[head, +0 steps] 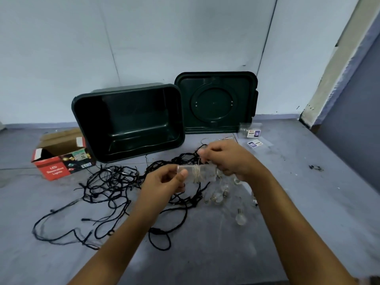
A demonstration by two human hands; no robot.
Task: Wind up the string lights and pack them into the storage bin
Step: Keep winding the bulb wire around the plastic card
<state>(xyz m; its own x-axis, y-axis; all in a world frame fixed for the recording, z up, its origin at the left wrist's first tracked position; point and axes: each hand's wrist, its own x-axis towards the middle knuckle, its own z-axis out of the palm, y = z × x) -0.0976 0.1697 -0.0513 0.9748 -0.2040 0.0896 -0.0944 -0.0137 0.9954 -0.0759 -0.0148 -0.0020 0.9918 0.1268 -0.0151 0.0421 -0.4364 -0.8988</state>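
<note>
bin (131,128) dark green | lid (216,103) dark green | cord (111,182) black | bulbs (240,218) clear | case (207,173) clear, wound with pale wire (197,171) | box (51,169) red, white lettering, brown flaps | packets (255,144) clear, purple labels | surface (287,192) grey, dark scuffs | wall (144,38) pale blue-grey

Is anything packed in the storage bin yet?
Empty: the storage bin faces the camera with a bare interior; its lid stands off beside it.

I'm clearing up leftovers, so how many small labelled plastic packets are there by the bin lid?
2. One packet sits by the lid's lower right corner; the second packet lies flat in front of it. The right hand could hide more.
</note>
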